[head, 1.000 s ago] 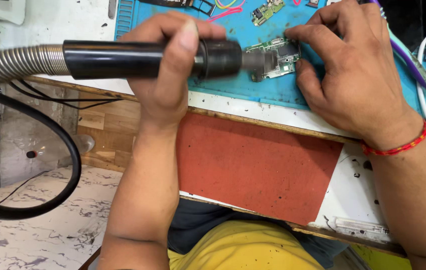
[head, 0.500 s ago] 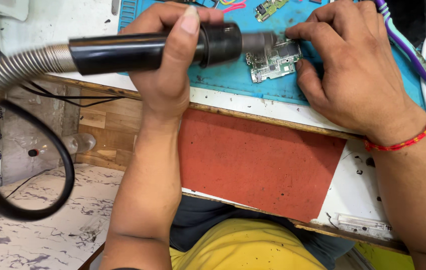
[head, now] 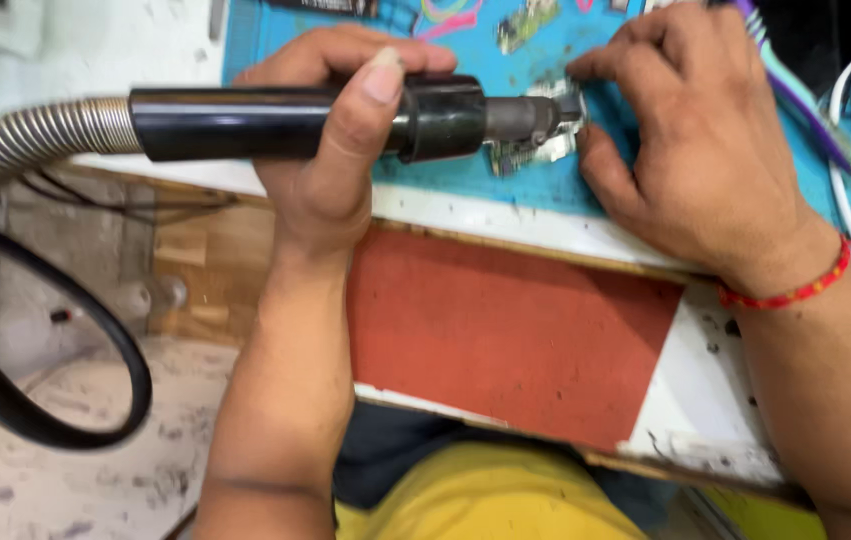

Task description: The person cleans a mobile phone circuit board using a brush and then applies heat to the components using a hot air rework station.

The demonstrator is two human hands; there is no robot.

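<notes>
Two hands work over the blue mat (head: 565, 190) on the table (head: 465, 215). I see my left hand (head: 330, 150) wrapped closed around the black handle of the hot air tool (head: 275, 122), with the thumb lying on top. The metal nozzle (head: 530, 118) of the tool is just above the small circuit board (head: 535, 150), which lies on the mat. My right hand (head: 700, 150) presses the board's right edge with bent fingertips, holding nothing else.

A single head-worn view looks steeply down, close in, over the near edge of the desk (head: 505, 215) toward its blue mat (head: 635, 190).
</notes>
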